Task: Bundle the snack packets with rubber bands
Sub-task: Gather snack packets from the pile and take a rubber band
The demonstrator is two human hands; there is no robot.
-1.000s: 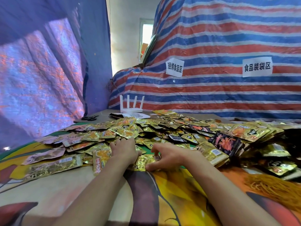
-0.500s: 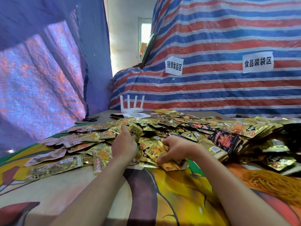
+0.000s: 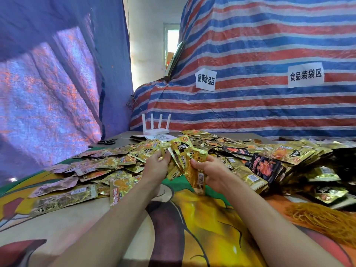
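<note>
Both hands hold a fanned bunch of gold snack packets point(image 3: 183, 151) lifted above the table. My left hand point(image 3: 157, 166) grips the bunch's left side with curled fingers. My right hand point(image 3: 210, 169) grips its right side, and one packet point(image 3: 197, 178) hangs down from that hand. A wide heap of loose gold and black packets point(image 3: 250, 151) covers the table behind and to both sides. A pile of orange rubber bands point(image 3: 317, 218) lies at the right, near my right forearm.
A colourful printed cloth point(image 3: 192, 228) covers the table in front. A white router point(image 3: 156, 128), papers and black scissors point(image 3: 107, 141) sit at the back left. Striped tarpaulin with two paper signs hangs behind; purple tarpaulin hangs at the left.
Both hands went from pressing on packets on the table to gathering a bunch and lifting it upright, higher than half a second ago.
</note>
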